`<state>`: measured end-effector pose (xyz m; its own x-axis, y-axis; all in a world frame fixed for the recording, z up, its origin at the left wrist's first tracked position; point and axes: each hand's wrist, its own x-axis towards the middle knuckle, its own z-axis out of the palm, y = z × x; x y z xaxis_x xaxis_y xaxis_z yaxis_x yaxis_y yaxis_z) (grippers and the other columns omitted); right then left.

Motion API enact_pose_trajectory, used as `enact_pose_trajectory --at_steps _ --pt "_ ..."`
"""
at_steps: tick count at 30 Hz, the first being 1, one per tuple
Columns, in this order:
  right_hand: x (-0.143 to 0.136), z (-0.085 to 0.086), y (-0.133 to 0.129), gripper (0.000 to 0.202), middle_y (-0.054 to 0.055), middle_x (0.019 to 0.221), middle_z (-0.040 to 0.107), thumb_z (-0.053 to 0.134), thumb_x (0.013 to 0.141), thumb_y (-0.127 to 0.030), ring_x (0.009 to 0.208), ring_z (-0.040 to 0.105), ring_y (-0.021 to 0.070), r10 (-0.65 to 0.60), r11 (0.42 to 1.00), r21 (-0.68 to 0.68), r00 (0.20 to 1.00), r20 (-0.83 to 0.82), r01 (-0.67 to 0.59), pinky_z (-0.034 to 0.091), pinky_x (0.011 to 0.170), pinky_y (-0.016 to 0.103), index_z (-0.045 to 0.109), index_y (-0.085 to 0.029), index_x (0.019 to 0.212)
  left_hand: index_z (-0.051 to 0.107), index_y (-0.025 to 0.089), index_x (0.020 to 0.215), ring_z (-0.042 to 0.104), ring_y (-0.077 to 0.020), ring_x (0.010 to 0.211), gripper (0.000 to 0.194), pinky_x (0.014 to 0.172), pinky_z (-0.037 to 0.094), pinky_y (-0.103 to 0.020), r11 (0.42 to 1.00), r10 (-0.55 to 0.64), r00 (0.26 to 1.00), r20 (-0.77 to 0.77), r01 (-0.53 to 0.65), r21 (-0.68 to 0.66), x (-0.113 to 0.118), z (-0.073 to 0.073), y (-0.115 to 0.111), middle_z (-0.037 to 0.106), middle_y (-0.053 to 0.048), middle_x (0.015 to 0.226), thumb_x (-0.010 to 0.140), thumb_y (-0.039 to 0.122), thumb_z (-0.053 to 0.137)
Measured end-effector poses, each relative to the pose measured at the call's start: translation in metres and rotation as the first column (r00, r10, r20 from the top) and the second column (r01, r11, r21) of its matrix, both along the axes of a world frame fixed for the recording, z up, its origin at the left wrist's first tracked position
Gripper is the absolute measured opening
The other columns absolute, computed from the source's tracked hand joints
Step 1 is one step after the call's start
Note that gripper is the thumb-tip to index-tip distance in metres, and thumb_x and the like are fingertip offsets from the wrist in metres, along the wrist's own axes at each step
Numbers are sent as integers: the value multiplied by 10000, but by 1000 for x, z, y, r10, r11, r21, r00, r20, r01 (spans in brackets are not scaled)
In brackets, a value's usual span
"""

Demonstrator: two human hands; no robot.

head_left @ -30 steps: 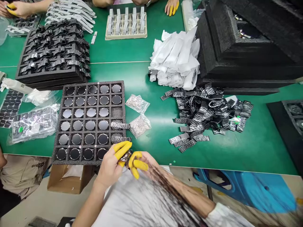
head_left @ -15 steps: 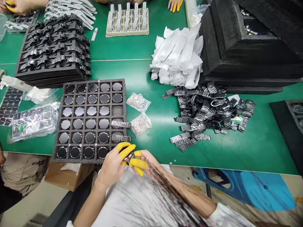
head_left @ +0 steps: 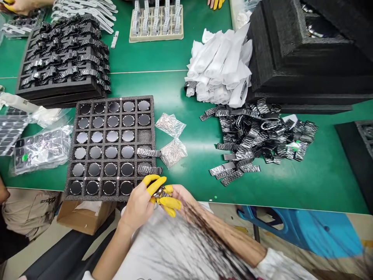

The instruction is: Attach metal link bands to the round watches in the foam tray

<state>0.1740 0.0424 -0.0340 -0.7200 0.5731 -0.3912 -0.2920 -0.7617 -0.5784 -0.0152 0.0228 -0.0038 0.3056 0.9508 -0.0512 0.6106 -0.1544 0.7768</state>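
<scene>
Over the table's front edge, my left hand (head_left: 139,203) and my right hand (head_left: 181,197) are closed together on a small shiny watch (head_left: 159,191). Yellow finger cots cover several fingertips and hide most of it, including where a band might join. Just beyond the left hand lies a black foam tray (head_left: 135,142) with round dark watch faces (head_left: 110,169) in its compartments. Two black metal link bands (head_left: 148,152) stretch across compartments on its right side; one compartment is bare. Beside the tray are two clear bags (head_left: 173,153) of tiny metal pins.
Loose black link bands (head_left: 247,140) are heaped at right, below white-wrapped bundles (head_left: 218,68). Black foam blocks (head_left: 303,66) stand behind them. Banded watches fill a stacked tray (head_left: 64,58) at left. A cream tray (head_left: 157,37) and another person's hand (head_left: 215,3) are across the table.
The camera view has shifted slightly. My hands stay closed on the watch in nearly the same place. At far left, a clear plastic sheet now covers the dark squares.
</scene>
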Motion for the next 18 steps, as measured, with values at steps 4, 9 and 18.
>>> enact_pose_trajectory --at_steps 4,9,18 --pt "1 -1 0 438 -18 548 615 908 778 -559 467 465 116 12 1000 -5 1000 4 -12 357 474 238 687 -181 767 627 284 1488 721 -230 1162 684 1001 619 -363 999 -32 999 -24 32 0 -2 2 1 674 -101 1370 878 14 474" --pt "2 -5 -2 397 -17 554 620 850 853 -539 472 480 116 -5 1000 -27 1000 8 5 373 473 234 705 -178 776 632 278 1477 721 -226 1171 701 1026 614 -367 998 -56 998 -38 56 -2 -3 6 4 675 -99 1364 864 -21 469" --pt "0 -7 -5 382 -23 567 613 865 835 -538 484 511 118 -45 998 -40 999 12 45 385 533 246 715 -187 805 611 258 1475 700 -230 1216 694 1067 594 -376 999 -33 999 -33 33 16 -2 5 0 659 -98 1380 860 -27 460"
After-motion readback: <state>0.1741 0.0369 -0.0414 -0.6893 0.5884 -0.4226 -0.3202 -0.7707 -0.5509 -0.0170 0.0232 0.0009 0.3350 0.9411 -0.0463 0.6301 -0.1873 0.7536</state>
